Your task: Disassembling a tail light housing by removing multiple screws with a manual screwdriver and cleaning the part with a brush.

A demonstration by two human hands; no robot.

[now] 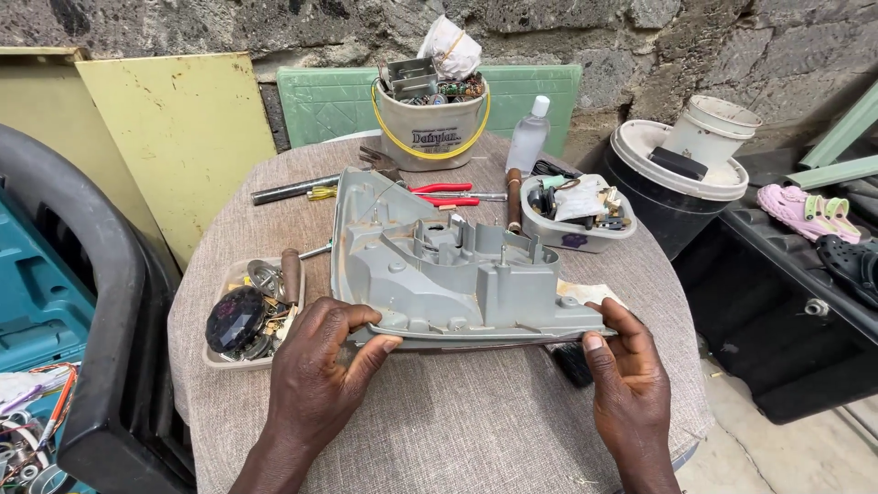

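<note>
Both hands grip the grey plastic housing (439, 274) at its near rim, left hand (315, 366) pinching one end, right hand (626, 366) the other, propping it tilted mid-desk (439, 421) so the ribbed inside faces up.

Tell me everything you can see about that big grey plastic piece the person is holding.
The grey plastic housing looks like a moulded shell seen from its inner side, with ribs, posts and raised walls. It is dusty, wider at the near edge and curved at the far left corner. It lies across the cloth-covered round table. The left hand grips its near left edge; the right hand touches its right end.
</note>
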